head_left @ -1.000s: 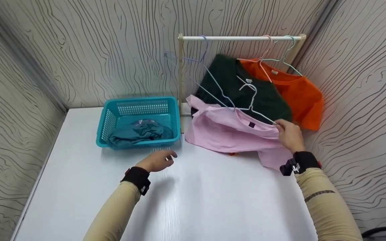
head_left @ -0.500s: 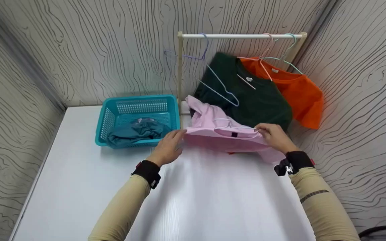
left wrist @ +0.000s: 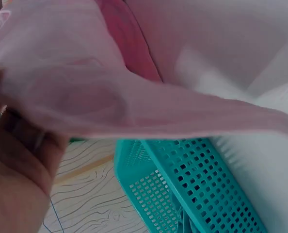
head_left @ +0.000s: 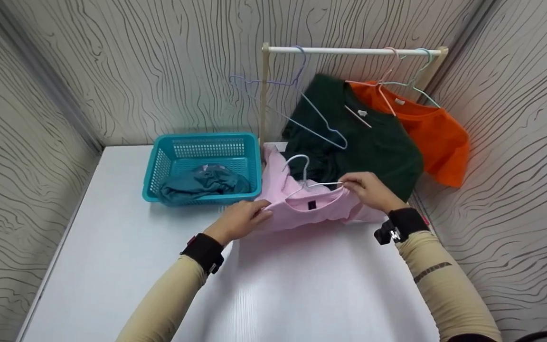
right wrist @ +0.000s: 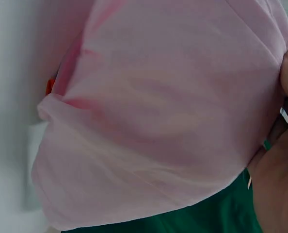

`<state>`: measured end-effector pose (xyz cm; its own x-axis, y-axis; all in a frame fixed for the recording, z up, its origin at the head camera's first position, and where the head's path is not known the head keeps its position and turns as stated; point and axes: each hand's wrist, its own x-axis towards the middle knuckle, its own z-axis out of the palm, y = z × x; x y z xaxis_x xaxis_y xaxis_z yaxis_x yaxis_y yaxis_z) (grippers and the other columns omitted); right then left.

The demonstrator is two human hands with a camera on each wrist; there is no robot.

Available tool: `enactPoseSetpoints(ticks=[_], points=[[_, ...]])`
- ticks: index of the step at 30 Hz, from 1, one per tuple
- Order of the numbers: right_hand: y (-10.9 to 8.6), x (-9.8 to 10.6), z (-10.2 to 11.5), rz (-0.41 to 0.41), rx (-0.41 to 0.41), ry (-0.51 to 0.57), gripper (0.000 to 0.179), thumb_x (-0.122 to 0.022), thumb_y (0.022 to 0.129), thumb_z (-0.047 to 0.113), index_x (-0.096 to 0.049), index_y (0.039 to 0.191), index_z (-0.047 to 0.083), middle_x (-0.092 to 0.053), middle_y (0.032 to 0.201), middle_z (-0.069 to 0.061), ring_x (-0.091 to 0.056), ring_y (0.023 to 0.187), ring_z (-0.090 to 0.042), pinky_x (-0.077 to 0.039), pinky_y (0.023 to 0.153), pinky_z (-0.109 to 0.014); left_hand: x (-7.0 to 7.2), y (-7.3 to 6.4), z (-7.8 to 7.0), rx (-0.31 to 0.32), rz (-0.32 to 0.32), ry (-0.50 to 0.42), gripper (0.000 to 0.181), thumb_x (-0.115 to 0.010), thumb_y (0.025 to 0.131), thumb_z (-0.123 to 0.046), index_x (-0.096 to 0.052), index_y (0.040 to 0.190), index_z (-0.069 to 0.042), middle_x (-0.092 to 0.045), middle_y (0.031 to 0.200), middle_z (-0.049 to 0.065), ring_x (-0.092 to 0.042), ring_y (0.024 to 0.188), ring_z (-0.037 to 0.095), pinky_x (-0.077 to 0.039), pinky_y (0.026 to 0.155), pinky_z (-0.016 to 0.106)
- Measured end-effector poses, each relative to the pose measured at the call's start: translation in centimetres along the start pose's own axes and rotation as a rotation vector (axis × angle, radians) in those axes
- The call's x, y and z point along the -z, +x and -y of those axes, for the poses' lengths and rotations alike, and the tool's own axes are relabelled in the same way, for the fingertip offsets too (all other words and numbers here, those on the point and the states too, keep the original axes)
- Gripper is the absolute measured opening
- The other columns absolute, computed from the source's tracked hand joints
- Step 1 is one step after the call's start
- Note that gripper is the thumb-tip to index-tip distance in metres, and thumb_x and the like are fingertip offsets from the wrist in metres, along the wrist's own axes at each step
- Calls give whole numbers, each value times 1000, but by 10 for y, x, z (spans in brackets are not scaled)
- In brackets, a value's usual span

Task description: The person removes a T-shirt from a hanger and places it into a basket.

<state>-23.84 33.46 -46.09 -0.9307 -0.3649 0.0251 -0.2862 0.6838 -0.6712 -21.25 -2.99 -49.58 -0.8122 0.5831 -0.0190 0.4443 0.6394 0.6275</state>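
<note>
A pink T-shirt (head_left: 302,216) with a dark neck label is held up over the table between both hands. A white hanger (head_left: 305,172) sits in its neckline, the hook pointing up. My left hand (head_left: 241,219) pinches the shirt's left shoulder; in the left wrist view the pink cloth (left wrist: 86,97) spreads out from the fingers. My right hand (head_left: 371,191) pinches the right side of the neckline together with the hanger's arm. The right wrist view shows the sleeve cloth (right wrist: 158,126) draping beside the thumb.
A teal basket (head_left: 202,197) with a dark teal garment (head_left: 204,183) stands left. Behind is a rack whose white rail (head_left: 349,50) carries a purple hanger (head_left: 273,83), a dark green shirt (head_left: 373,147) and an orange shirt (head_left: 437,137). Patterned walls (head_left: 525,166) enclose the table.
My left hand has come from the table beside the basket to grip the shirt's left shoulder. My right hand has moved left with shirt and hanger, and the hanger's hook now stands upright.
</note>
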Motion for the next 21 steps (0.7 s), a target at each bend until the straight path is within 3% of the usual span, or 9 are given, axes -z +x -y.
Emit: enactPoseSetpoints(ticks=[5,9,13,17,21], points=[[14,-15,17,78,-1,23,19,-55,99,16,-69,112,14,-68,107,-6,-57,95,-20,-52,90,-30,-2,-4,-5,-7,-30,28,31,-40,104,-42,-58,107,-17,-50,74,-2,-51,75,17,-42,71,31],[29,-27,38,153,51,58,22,-58,98,29,-67,116,19,-66,109,-3,-58,97,-18,-52,90,-28,-5,-4,-8,7,-58,43,29,-39,104,-40,-56,106,-17,-47,73,-3,-50,74,16,-41,69,31],[38,-34,56,195,127,114,25,-58,97,33,-68,115,19,-68,110,-5,-62,96,-21,-55,89,-29,-9,-3,-10,-32,-64,79,28,-37,105,-38,-53,101,-15,-42,71,-3,-48,71,16,-40,65,28],[41,-36,62,221,179,155,22,-58,98,27,-72,109,14,-70,103,-11,-64,89,-27,-58,83,-34,-11,-6,-9,-75,-145,231,27,-39,105,-38,-53,98,-16,-43,66,-2,-47,65,16,-35,57,26],[34,-26,79,146,213,154,18,-57,98,16,-72,101,6,-64,86,-20,-57,76,-26,-50,67,-22,-10,-10,-2,-66,-241,386,25,-41,104,-37,-50,100,-15,-49,65,2,-55,63,20,-41,53,31]])
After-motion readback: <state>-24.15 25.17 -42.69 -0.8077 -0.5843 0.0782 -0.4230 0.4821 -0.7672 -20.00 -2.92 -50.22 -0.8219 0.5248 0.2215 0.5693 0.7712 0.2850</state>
